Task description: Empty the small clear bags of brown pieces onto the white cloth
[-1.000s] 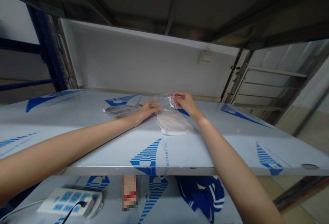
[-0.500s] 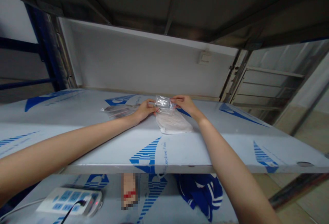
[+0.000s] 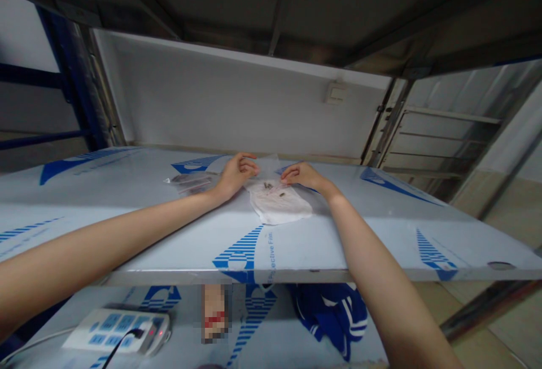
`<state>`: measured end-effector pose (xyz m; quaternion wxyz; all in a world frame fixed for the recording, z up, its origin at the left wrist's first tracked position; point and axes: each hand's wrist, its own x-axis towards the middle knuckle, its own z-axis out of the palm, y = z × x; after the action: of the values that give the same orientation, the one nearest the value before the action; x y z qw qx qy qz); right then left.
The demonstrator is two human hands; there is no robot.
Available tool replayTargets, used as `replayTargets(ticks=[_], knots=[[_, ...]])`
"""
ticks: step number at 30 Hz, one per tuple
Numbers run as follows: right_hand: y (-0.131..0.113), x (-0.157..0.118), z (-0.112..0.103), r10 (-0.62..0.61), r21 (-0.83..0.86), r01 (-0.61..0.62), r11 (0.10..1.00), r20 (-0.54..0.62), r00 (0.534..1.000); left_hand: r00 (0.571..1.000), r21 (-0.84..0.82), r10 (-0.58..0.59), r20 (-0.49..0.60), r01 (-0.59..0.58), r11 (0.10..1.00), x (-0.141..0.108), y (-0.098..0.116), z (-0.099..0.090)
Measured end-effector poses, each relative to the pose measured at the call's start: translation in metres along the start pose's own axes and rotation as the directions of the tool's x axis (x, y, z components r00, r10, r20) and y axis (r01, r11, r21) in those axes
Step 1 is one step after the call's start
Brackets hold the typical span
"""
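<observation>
Several small dark pieces (image 3: 268, 185) lie near the right grip (image 3: 305, 176).

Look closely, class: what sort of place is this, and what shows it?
Possibly a workshop or storeroom: tiered metal shelving covered in printed protective film, with a power strip below.

1. Small dark pieces (image 3: 268, 185): too small to identify, possibly metallic.
2. Left plastic bag (image 3: 190, 183): contents indistinct, partly hidden by the left hand (image 3: 237, 176).
3. Blue cloth (image 3: 328, 315): upper part hidden beneath the counter (image 3: 169, 239).
4. Pale cable (image 3: 46, 335): cut off at left edge.
</observation>
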<state>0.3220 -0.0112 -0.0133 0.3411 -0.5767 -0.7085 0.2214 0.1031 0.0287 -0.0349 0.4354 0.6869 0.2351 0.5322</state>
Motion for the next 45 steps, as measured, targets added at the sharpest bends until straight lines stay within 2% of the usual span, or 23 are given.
replayTargets(ticks=[4, 7, 10, 13, 19, 22, 25, 30, 35, 37, 41, 45], knots=[[0.002, 0.001, -0.001, 0.002, 0.026, -0.002, 1.0, -0.01, 1.0, 0.997, 0.109, 0.048, 0.052, -0.054, 0.993, -0.002, -0.004, 0.0], [0.003, 0.001, -0.001, -0.001, 0.057, 0.003, 0.998, -0.032, 0.999, 0.997, 0.314, -0.017, 0.073, -0.007, 0.949, -0.003, -0.008, -0.003], [0.002, 0.0, -0.002, 0.011, 0.078, -0.007, 0.997, -0.043, 0.999, 0.976, 0.464, -0.104, 0.19, 0.004, 0.886, -0.003, -0.011, -0.006], [0.0, -0.001, -0.002, 0.037, 0.101, -0.034, 0.994, -0.036, 0.999, 0.954, 0.52, -0.105, 0.281, -0.059, 0.852, -0.002, -0.012, -0.007], [-0.002, -0.002, -0.003, 0.033, 0.129, -0.035, 0.991, 0.012, 0.999, 0.969, 0.617, -0.035, 0.243, -0.127, 0.776, -0.004, -0.007, -0.006], [-0.001, -0.003, -0.004, 0.02, 0.14, -0.024, 0.99, 0.03, 0.999, 0.969, 0.628, -0.007, 0.247, -0.154, 0.763, -0.005, -0.005, -0.005], [-0.002, -0.002, -0.004, 0.012, 0.149, -0.017, 0.989, 0.032, 0.999, 0.974, 0.593, 0.043, 0.22, -0.168, 0.787, -0.006, -0.005, -0.004], [-0.009, -0.004, -0.001, 0.003, 0.189, -0.004, 0.982, 0.005, 1.0, 0.962, 0.59, -0.043, 0.268, -0.129, 0.797, -0.007, -0.004, -0.003], [-0.015, -0.008, 0.004, -0.022, 0.234, -0.003, 0.972, 0.105, 0.994, 0.964, 0.576, -0.022, 0.263, -0.139, 0.805, -0.008, -0.001, -0.003], [-0.015, -0.007, 0.005, -0.034, 0.213, 0.007, 0.977, 0.123, 0.992, 0.965, 0.578, -0.021, 0.262, -0.14, 0.804, -0.009, 0.001, -0.003], [-0.018, -0.006, 0.006, -0.109, 0.079, 0.105, 0.991, 0.049, 0.993, 0.963, 0.59, -0.033, 0.269, -0.138, 0.796, -0.011, 0.009, -0.001], [-0.024, -0.009, 0.007, -0.131, 0.044, 0.13, 0.991, 0.032, 0.991, 0.958, 0.567, -0.023, 0.286, -0.15, 0.81, -0.014, 0.017, 0.002]])
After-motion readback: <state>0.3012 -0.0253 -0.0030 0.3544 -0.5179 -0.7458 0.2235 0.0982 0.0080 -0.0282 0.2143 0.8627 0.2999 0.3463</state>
